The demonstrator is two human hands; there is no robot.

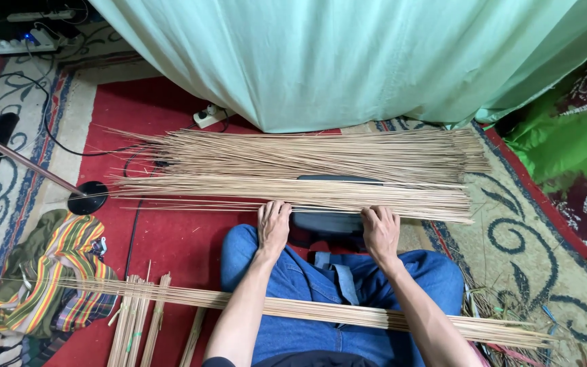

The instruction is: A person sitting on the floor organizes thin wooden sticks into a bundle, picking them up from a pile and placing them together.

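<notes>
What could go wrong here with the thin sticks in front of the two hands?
The left hand and right hand press on the near edge of the stick pile, so thin ends might splinter into fingers. The second bundle lies loose across the lap and could slide off. The black cable runs under the pile and might snag sticks.

Place: a room in a home, used as a floor-level craft spot.
Floor: a red patterned carpet (171, 109) and a beige rug with dark blue scrollwork (511, 238) cover it.
Furnishing: a pale green cloth drape (348, 61) hangs down to the floor.
Power: white plastic power strips (25, 44) with black cables lie by the wall.
Craft material: long thin pale-brown sticks (293, 170) lie spread in bundles across the carpet.
Household cloth: a striped multicoloured fabric (56, 272) lies crumpled on the floor.
</notes>
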